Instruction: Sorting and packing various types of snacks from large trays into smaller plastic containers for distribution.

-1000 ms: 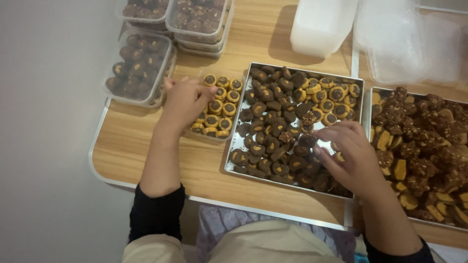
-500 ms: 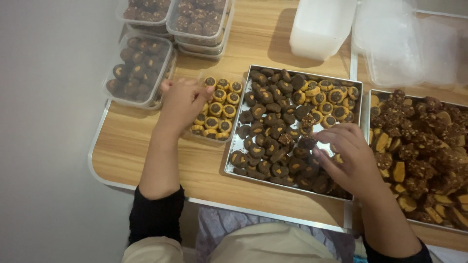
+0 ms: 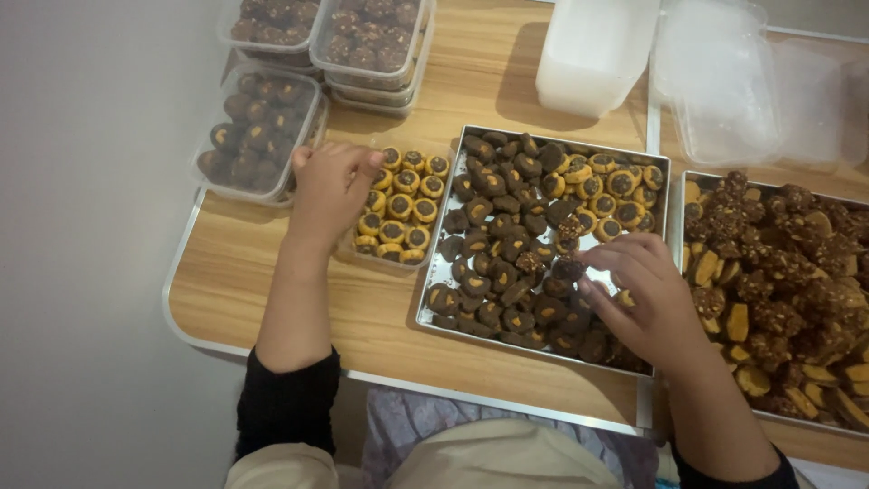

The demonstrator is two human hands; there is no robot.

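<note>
My left hand point(image 3: 329, 188) rests on the near-left side of a small clear plastic container point(image 3: 399, 206) filled with round orange-rimmed cookies with dark centres, its fingers curled over the cookies. My right hand point(image 3: 648, 298) hovers over the right part of a square metal tray point(image 3: 434, 282) heaped with dark chocolate cookies point(image 3: 507, 244), fingers bent, fingertips touching cookies near the tray's middle. Orange-rimmed cookies point(image 3: 608, 190) lie in the tray's far right corner. Whether the right hand pinches a cookie is hidden.
A second metal tray point(image 3: 681, 213) of brown nut-topped cookies stands at the right. Filled clear containers point(image 3: 258, 131) stand at the far left, more point(image 3: 371, 41) behind. Empty clear containers point(image 3: 593, 50) and lids point(image 3: 733, 86) sit at the back. The wooden table's edge point(image 3: 195, 326) runs near me.
My left hand has slid slightly further over the container's cookies. My right hand has shifted a little toward the tray's middle. The view has drifted slightly.
</note>
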